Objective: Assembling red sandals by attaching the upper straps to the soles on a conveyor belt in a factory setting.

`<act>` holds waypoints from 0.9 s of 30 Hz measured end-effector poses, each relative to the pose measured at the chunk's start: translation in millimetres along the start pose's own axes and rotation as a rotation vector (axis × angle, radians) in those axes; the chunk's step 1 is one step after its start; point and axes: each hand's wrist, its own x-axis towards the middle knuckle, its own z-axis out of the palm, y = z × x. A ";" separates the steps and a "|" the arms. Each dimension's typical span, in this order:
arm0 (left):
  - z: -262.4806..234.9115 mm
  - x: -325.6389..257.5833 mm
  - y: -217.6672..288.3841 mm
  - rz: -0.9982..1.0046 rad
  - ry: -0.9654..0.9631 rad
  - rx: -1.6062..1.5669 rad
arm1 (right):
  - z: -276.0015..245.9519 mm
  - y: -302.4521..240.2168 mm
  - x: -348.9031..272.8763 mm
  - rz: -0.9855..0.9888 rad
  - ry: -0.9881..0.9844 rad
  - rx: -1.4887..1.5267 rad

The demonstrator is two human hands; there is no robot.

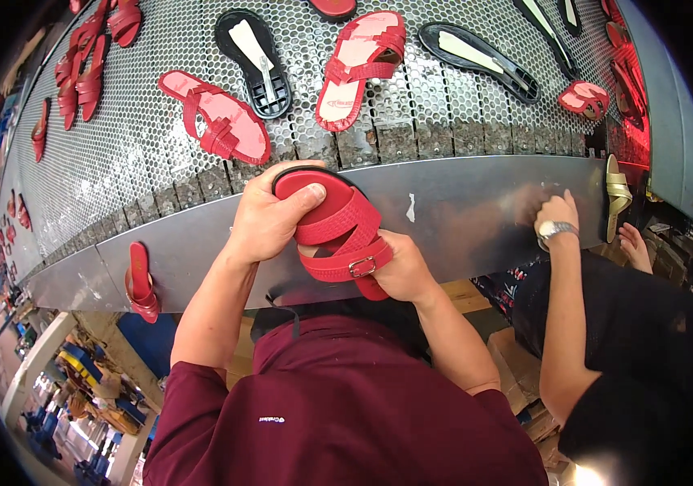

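I hold a red strappy sandal [338,231] with a small metal buckle in both hands, just in front of the metal edge of a conveyor [460,202]. My left hand [269,215] grips its upper end, thumb pressed on the red sole. My right hand [403,271] holds the lower end from underneath, beside the buckle strap. The sandal's dark outsole rim shows along the top.
The perforated metal belt [136,138] carries several red sandals [217,117], another red sandal [360,69] and black soles [255,63]. A red sandal [140,283] hangs on the conveyor's edge at left. A co-worker's hand with a wristwatch [555,220] rests on the edge at right, by a gold sandal [615,194].
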 end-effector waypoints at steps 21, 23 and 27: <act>-1.9 -8.8 15.0 0.070 -0.087 0.471 | -32.5 -27.6 -5.7 0.079 -0.151 -0.482; 9.5 -3.4 18.0 -0.016 -0.151 0.540 | -35.6 -28.5 -5.1 0.120 -0.179 -0.555; 16.8 -5.1 0.3 0.012 -0.055 0.511 | -42.7 -33.1 -7.1 0.133 -0.172 -0.571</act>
